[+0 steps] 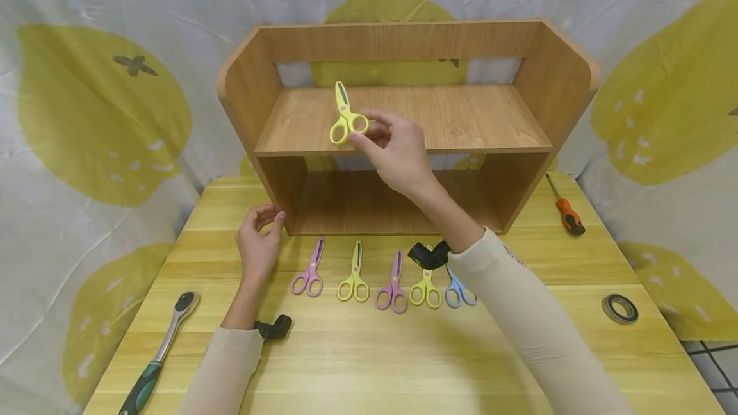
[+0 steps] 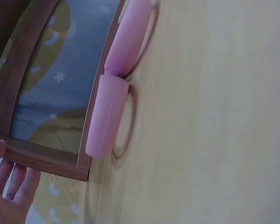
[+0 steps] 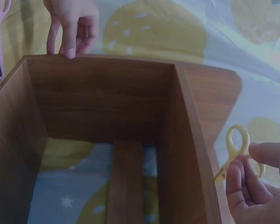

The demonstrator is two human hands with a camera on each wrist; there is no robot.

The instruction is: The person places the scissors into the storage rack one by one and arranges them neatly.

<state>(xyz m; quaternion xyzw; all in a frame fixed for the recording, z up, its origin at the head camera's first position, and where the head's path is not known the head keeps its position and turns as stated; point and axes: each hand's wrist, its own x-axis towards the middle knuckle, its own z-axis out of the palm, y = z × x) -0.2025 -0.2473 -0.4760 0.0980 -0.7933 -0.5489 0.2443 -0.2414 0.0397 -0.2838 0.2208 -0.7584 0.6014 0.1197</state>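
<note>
The yellow scissors (image 1: 343, 108) are pinched by the handles between the thumb and fingers of the right hand (image 1: 398, 149), held off its fingertips to the left, before the shelf's (image 1: 461, 117) upper board. The shelf's side is touched by the left hand (image 1: 259, 239), its fingers loosely bent. Just right of that hand, a pink pair (image 1: 314, 268) is laid on the counter (image 1: 357, 357); farther right, a yellow pair (image 1: 355, 272) is seen. Nearer the person, left of the left hand, a ratchet (image 1: 167, 338) is placed.
</note>
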